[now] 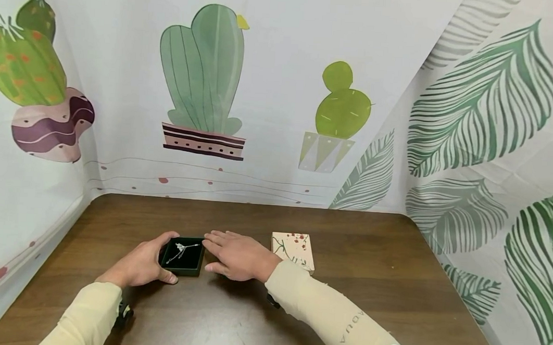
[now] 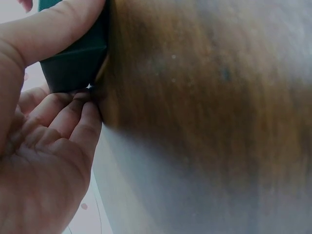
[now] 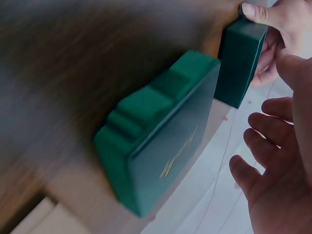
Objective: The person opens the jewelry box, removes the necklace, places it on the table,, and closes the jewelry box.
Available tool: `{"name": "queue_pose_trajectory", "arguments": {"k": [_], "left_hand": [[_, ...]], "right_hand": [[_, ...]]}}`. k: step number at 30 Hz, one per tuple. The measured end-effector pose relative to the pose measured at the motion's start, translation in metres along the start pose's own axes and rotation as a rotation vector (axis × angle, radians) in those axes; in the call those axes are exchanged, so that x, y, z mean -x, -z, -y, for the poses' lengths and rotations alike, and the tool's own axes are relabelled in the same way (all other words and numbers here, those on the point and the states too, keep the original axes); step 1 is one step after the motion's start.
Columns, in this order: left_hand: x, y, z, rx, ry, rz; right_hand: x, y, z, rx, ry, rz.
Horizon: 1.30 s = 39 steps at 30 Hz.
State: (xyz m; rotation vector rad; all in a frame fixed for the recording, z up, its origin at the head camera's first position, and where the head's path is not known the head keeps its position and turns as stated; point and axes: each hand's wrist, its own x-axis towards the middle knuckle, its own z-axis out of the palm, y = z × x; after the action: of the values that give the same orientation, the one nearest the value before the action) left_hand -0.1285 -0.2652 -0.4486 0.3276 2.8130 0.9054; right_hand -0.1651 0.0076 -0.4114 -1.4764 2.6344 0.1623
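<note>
A dark green open jewelry box [image 1: 182, 272] sits on the table with a thin silver chain [image 1: 179, 248] with a small pendant on its black padding. My left hand [image 1: 142, 262] grips the box from the left, thumb at its near side and fingers at the far side. My right hand [image 1: 237, 254] hovers palm down just right of the box, fingers extended, fingertips overlapping the box's edge in the head view. Below that palm, the right wrist view shows a green lid [image 3: 170, 146] with gold script on top; in the head view the hand hides it.
A cream box [image 1: 296, 249] printed with red blossoms and branches lies right of my right hand, partly behind the wrist. The brown wooden table [image 1: 369, 281] has rounded far corners. Fabric printed with cacti and leaves [image 1: 281, 89] hangs behind and beside it.
</note>
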Motion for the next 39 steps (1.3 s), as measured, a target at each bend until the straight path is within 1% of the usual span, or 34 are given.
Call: {"name": "queue_pose_trajectory", "arguments": {"k": [6,10,13,17,25,32,39], "left_hand": [[0.000,0.000,0.000,-0.007,0.003,-0.005],[0.001,-0.001,0.001,-0.020,-0.016,-0.017],[0.000,0.000,0.001,-0.031,-0.017,-0.022],[0.000,0.001,0.001,-0.025,-0.009,-0.014],[0.000,0.000,0.001,-0.011,0.004,0.012],[-0.001,-0.001,0.003,0.015,0.011,0.029],[-0.001,-0.001,0.002,0.012,0.008,0.020]], "right_hand": [[-0.014,-0.005,0.011,0.015,0.034,-0.013],[-0.022,-0.003,0.019,0.025,0.047,-0.013],[-0.028,-0.001,0.023,0.042,0.046,-0.011],[-0.036,0.001,0.029,0.055,0.047,-0.006],[-0.049,0.003,0.040,0.099,0.053,0.029],[-0.056,-0.001,0.046,0.121,0.040,0.077],[-0.057,-0.003,0.044,0.140,0.024,0.033]]}}
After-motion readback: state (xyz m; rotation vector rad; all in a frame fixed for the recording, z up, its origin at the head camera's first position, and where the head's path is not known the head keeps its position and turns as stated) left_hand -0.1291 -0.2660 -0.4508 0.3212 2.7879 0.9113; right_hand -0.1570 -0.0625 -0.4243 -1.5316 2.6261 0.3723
